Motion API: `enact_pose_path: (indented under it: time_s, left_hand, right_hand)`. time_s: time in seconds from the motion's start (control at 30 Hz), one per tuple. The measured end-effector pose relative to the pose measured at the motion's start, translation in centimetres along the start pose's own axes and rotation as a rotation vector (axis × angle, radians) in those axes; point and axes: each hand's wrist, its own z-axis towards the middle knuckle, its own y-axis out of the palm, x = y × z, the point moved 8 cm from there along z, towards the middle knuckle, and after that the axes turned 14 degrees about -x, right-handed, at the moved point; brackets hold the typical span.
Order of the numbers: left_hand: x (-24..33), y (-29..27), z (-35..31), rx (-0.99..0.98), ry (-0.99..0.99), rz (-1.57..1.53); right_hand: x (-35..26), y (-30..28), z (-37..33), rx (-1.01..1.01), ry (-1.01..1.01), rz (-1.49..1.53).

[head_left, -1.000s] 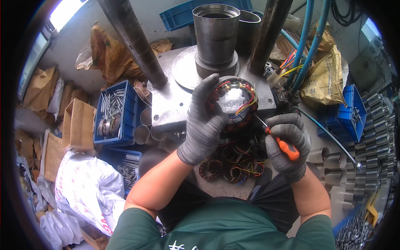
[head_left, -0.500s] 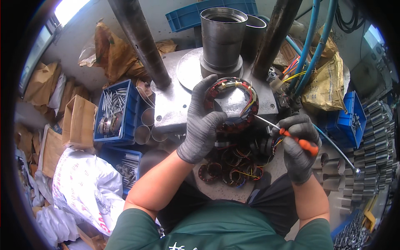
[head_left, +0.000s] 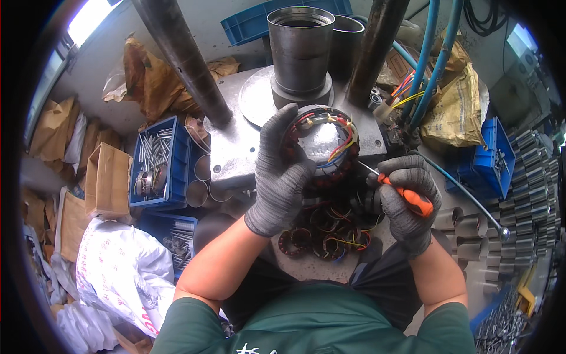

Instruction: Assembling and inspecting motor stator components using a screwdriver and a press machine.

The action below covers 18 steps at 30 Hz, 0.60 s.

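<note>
My left hand (head_left: 277,171), in a grey glove, grips the left side of a ring-shaped motor stator (head_left: 349,128). Red, yellow, blue and white wires run round the stator's upper rim and across its opening. In my gloved right hand (head_left: 410,197) is a screwdriver (head_left: 417,202) with an orange handle. Its thin metal shaft points up and left, with the tip at the stator's lower right edge; whether it touches is too small to tell. Behind the stator stands a metal cylinder (head_left: 299,53) on a steel press plate (head_left: 227,154).
Below my hands lie several wired stators (head_left: 295,241). Two thick steel columns (head_left: 186,62) rise from the plate. At left are a blue bin (head_left: 181,168) of metal rods, a cardboard box (head_left: 108,180) and a white sack (head_left: 121,268). Stacked metal sleeves (head_left: 525,212) line the right side.
The whole view has shifted slightly. My right hand and the screwdriver have moved a little left along with the stator, and the screwdriver's tip remains at the stator's right edge.
</note>
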Motion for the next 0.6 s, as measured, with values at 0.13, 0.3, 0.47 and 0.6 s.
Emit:
enact_pose_path:
  time_s: [0.13, 0.3, 0.47, 0.6]
  left_hand:
    - [-0.4, -0.2, 0.1, -0.015, -0.018, -0.034]
    - [-0.4, -0.1, 0.4, 0.018, -0.006, -0.066]
    - [-2.9, -1.1, 0.2, 0.094, -0.288, -0.425]
    - [-2.4, -1.2, 0.4, 0.143, -0.255, -0.328]
  right_hand:
    - [1.2, 0.3, -0.7, 0.041, 0.016, 0.23]
    - [1.8, 0.4, -1.0, 0.016, -0.004, 0.389]
    - [0.5, 0.2, -0.2, 0.044, -0.116, 0.65]
    - [0.9, -0.2, -0.2, 0.039, -0.086, 0.676]
